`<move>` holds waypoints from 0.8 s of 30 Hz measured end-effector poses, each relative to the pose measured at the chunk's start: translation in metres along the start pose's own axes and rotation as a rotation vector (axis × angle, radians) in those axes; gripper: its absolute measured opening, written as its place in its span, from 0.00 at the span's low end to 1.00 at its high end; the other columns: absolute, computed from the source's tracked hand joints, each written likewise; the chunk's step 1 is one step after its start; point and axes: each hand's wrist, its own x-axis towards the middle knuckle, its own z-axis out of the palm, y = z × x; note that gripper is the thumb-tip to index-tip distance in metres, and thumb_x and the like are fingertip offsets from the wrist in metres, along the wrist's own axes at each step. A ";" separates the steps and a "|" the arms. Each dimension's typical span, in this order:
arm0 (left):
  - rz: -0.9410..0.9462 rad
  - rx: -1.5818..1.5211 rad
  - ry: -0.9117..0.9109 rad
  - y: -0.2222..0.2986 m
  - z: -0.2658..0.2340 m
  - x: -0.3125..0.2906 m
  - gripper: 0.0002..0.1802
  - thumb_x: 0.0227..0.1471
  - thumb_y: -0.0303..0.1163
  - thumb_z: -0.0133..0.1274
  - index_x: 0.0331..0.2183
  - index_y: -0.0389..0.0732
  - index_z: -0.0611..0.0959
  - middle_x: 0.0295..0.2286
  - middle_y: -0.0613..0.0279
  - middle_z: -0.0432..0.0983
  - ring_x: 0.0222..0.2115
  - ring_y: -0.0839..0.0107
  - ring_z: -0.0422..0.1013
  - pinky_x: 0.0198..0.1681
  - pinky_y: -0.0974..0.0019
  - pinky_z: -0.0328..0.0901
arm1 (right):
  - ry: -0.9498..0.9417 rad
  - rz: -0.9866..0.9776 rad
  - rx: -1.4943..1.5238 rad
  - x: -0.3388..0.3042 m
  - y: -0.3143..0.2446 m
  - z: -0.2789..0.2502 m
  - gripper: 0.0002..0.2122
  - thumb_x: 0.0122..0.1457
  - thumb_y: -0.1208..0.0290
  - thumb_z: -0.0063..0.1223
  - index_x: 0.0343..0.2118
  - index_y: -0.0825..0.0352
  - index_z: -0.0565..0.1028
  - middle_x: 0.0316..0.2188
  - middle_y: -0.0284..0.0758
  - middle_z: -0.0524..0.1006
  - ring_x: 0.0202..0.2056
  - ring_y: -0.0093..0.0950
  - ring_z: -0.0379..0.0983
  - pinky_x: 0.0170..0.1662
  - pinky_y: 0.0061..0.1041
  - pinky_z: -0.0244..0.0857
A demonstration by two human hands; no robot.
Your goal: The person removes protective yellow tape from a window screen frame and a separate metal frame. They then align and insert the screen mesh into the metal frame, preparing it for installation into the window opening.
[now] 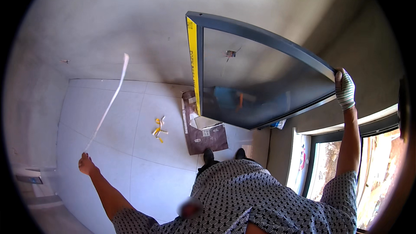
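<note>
My left hand (87, 164), bare and out to the left, is closed on the lower end of a long thin white strip (111, 105). The strip rises in a slight curve above the floor. At the right, my right hand (345, 90), in a striped glove, grips the corner of a dark grey framed glass panel (260, 31). The panel stands tilted in front of me, and its glass shows the wall behind it and some reflections. Yellow printed tape (193, 60) runs along the panel's left edge. Its lower end is over a piece of brown cardboard.
The flattened brown cardboard (216, 144) lies on the pale tiled floor (99, 121) by my shoes. Yellow and white peeled scraps (159, 129) lie left of it. A wire outlet (231, 53) in the wall shows through the glass. A window (323, 167) is at the right.
</note>
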 end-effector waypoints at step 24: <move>0.180 -0.064 -0.997 0.181 0.209 -0.266 0.18 0.63 0.38 0.53 0.50 0.38 0.81 0.25 0.74 0.66 0.26 0.84 0.60 0.28 0.72 0.61 | -0.176 -0.239 0.181 0.095 -0.245 0.015 0.17 0.70 0.54 0.48 0.39 0.66 0.78 0.28 0.46 0.79 0.31 0.46 0.77 0.37 0.37 0.72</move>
